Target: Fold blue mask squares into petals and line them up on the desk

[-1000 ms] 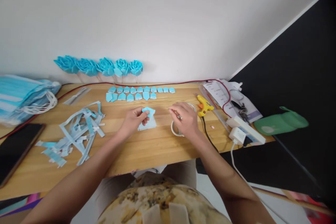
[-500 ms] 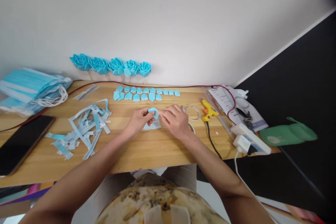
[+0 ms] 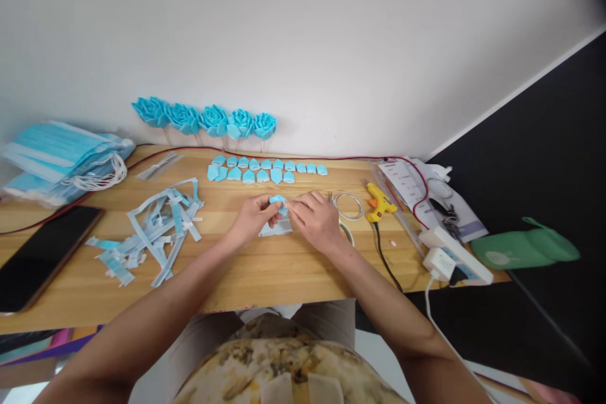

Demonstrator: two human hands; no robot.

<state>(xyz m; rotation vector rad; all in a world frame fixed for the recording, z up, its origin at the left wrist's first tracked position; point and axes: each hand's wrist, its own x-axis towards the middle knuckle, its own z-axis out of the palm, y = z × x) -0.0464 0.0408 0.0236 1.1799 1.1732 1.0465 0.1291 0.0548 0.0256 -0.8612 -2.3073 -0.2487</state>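
Observation:
Between my two hands is a small folded piece of light-blue mask fabric (image 3: pixel 278 201), held just above the table. My left hand (image 3: pixel 255 213) pinches it from the left, thumb and fingers closed. From the right, my right hand (image 3: pixel 313 218) grips its edge with the fingertips pressed together. Underneath lies a flat pale fabric piece (image 3: pixel 276 227), partly covered by the fingers. Behind the hands, several folded blue petals (image 3: pixel 249 177) lie in two rows. Blue fabric flowers (image 3: pixel 213 120) on thin stems lean against the wall.
Cut fabric strips (image 3: pixel 161 233) are heaped at left, near a black phone (image 3: pixel 47 259) and a stack of masks (image 3: pixel 61 154). Scissors and tape rings (image 3: pixel 349 206) lie right of my hand, then a yellow glue gun (image 3: pixel 380 202), a power strip (image 3: pixel 457 255) and a green pouch (image 3: pixel 523 246).
The view has shifted slightly. Both hands stay in nearly the same place, and the blue piece between them looks turned or folded a little further.

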